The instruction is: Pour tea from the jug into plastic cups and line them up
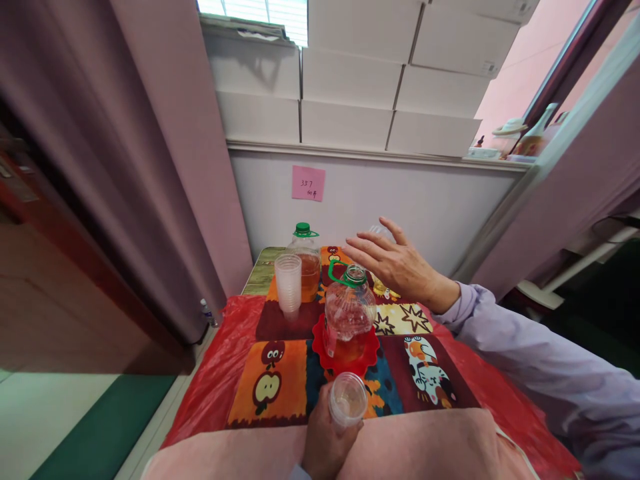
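My left hand (327, 437) is wrapped around a clear plastic cup (348, 400) at the table's near edge; the cup's mouth faces up toward me. My right hand (400, 263) is raised with fingers stretched out, just right of and behind a capless clear jug (350, 310). This jug has a green handle, holds some amber liquid low down, and stands on a red scalloped tray (324, 357). Partly hidden behind my right fingers is a clear plastic object (383, 232), whose kind I cannot make out.
A stack of clear plastic cups (289, 283) stands at the left. Behind it is a green-capped jug (310, 267) of amber liquid. A patterned mat (283, 380) lies over a red plastic cover (210, 380). A pink note (308, 183) is on the wall behind; a small bottle (207, 312) stands beyond the left edge.
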Tool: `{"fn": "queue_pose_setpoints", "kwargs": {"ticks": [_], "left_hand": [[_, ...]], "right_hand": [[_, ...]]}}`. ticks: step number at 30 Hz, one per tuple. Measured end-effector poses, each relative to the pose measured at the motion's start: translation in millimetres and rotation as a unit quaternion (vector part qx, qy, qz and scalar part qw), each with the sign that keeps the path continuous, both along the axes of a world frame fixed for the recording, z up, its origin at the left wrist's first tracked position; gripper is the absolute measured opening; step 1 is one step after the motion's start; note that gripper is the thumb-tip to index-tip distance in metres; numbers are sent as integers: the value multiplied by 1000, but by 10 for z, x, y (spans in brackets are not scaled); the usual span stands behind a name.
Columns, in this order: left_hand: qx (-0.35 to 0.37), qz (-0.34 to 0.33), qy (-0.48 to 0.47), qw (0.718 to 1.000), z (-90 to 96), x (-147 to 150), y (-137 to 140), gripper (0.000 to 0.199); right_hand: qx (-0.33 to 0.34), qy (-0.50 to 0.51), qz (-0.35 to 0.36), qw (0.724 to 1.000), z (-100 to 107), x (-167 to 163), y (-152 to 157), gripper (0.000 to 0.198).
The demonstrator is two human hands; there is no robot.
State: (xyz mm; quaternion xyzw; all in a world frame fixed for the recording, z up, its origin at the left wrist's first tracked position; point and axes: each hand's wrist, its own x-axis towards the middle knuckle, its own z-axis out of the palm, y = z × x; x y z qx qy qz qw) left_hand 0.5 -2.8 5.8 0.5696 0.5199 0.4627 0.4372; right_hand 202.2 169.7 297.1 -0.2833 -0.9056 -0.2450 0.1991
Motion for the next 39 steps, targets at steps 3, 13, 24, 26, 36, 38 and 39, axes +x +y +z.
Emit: {"fn": "queue_pose_setpoints", "kwargs": {"ticks": [3,13,24,26,36,38,39], "left_hand": [[-3,9,5,1000,20,22,-6,56],[15,14,16,1000,10,22,-10,58],[34,46,53,997,107,25,14,55],[35,48,51,997,88,18,15,56],[21,13,28,999,-132,-98,28,71],[5,55,44,997,-123,-62,12,71],[0,81,53,995,-120,-37,1,72]], "right_hand": [[-10,5,25,1000,28,64,-47,62],[-245,501,-46,829,-1226,122,-1132,72],[-260,444,-27,857,-2128,-257,-1603,84],[-258,409,-12,875,-2142,-258,-1576,85],[-274,349,31,896,-2410,-223,-1601,100],[-262,400,0,878,-2382,-90,-1539,93],[-249,433,-30,866,-2374,10,-1463,87]]}}
